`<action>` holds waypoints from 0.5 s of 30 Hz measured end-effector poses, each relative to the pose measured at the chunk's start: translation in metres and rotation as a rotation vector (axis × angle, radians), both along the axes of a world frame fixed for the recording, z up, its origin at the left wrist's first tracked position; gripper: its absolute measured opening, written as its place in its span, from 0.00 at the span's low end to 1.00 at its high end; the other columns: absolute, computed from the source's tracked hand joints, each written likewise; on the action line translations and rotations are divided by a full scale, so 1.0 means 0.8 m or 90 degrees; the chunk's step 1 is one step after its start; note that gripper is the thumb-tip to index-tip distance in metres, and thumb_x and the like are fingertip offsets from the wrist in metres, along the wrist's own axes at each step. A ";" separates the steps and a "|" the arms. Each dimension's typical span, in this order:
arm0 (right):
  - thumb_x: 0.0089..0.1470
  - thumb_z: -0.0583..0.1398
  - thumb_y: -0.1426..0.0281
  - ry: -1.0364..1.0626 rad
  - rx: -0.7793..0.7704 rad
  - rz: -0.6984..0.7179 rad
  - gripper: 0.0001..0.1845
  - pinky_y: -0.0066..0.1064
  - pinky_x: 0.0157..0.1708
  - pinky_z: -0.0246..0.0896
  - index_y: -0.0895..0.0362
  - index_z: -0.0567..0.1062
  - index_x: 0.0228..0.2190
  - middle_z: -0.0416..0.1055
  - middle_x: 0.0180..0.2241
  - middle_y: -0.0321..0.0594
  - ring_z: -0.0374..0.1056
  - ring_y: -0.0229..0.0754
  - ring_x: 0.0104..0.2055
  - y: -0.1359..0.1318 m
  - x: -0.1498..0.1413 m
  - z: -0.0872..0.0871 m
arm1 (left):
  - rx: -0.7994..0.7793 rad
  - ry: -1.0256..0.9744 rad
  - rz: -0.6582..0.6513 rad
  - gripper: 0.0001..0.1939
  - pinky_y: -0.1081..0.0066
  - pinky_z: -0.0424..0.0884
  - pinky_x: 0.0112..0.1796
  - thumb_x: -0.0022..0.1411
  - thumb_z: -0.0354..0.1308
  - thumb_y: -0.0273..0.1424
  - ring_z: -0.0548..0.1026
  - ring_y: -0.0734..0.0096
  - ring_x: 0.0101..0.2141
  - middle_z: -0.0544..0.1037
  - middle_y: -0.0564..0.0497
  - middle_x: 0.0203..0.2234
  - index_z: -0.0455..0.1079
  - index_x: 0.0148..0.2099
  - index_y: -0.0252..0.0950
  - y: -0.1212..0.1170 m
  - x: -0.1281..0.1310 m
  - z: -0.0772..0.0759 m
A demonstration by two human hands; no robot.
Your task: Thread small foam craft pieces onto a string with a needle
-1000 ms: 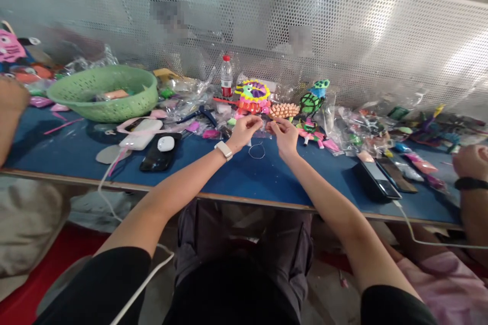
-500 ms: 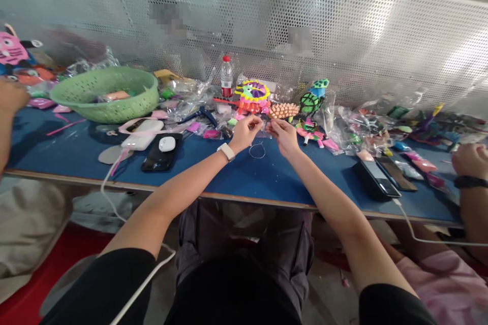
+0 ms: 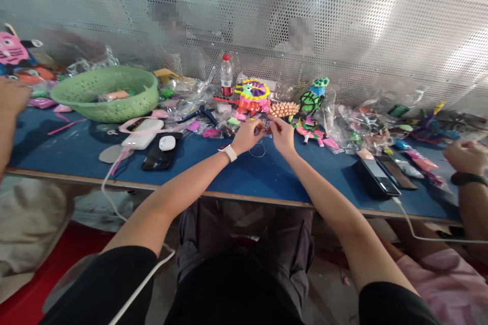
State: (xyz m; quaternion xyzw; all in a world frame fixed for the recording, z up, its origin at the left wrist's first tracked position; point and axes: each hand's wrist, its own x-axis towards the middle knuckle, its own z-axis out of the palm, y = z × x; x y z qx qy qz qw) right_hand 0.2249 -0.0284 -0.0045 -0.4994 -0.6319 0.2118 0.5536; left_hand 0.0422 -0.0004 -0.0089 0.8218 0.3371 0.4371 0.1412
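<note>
Illegible bottle label (image 3: 226, 84) beyond left hand (image 3: 244, 137)

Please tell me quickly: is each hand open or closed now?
Left hand: fingers curled near a thin, whitish, looped strand; holding cannot be told.
Right hand: fingers bent; holding cannot be told.

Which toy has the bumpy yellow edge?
The purple toy, just right of the bottle. Its yellow edge sets it apart; the green toy has black lines.
</note>
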 end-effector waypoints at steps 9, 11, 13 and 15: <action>0.65 0.69 0.75 -0.554 -0.203 -0.039 0.13 0.40 0.53 0.79 0.52 0.93 0.44 0.91 0.39 0.44 0.87 0.55 0.47 0.009 0.083 0.026 | 0.003 0.009 0.055 0.08 0.58 0.80 0.50 0.72 0.59 0.21 0.83 0.59 0.42 0.85 0.46 0.39 0.77 0.45 0.38 0.015 -0.011 -0.006; 0.61 0.73 0.74 -0.600 -0.223 -0.072 0.08 0.40 0.50 0.79 0.51 0.93 0.39 0.90 0.38 0.44 0.87 0.56 0.46 0.012 0.095 0.025 | 0.000 0.032 0.038 0.07 0.57 0.80 0.52 0.73 0.60 0.22 0.84 0.58 0.43 0.86 0.44 0.42 0.78 0.45 0.38 0.015 -0.010 -0.006; 0.58 0.76 0.70 -0.559 -0.189 -0.104 0.05 0.42 0.48 0.80 0.50 0.92 0.39 0.90 0.40 0.46 0.86 0.57 0.46 0.013 0.098 0.023 | -0.008 0.050 0.016 0.06 0.56 0.80 0.54 0.74 0.62 0.23 0.84 0.57 0.45 0.87 0.44 0.44 0.79 0.45 0.37 0.013 -0.008 -0.005; 0.57 0.77 0.66 -0.428 -0.129 -0.063 0.10 0.44 0.47 0.81 0.51 0.92 0.43 0.89 0.41 0.47 0.85 0.56 0.44 0.014 0.091 0.022 | -0.022 0.058 -0.002 0.05 0.56 0.80 0.54 0.74 0.64 0.24 0.85 0.56 0.45 0.88 0.44 0.44 0.81 0.46 0.37 0.009 -0.006 -0.004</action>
